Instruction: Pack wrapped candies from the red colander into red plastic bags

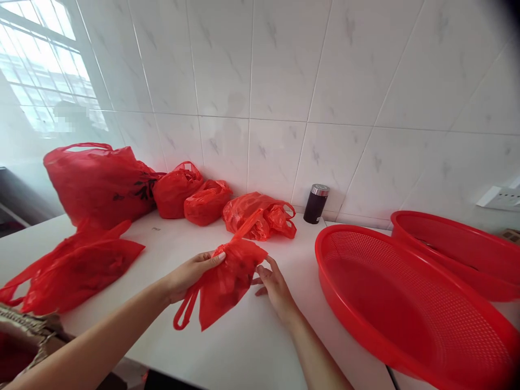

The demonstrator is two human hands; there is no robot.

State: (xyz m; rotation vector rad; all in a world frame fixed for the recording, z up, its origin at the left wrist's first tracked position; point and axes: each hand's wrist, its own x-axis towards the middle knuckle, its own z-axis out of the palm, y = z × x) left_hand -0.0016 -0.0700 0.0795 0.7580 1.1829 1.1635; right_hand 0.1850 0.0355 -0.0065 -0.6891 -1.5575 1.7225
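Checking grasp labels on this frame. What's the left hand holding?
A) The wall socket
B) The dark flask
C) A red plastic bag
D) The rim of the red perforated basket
C. The left hand pinches the gathered top of the red plastic bag, while the dark flask and the red perforated basket sit apart from it.

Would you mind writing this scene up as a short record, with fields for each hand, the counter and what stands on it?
left hand: gripping a red plastic bag
right hand: open, beside the bag
counter: white
also on counter: five other red bags, two red baskets, dark bottle
wall: white tiles
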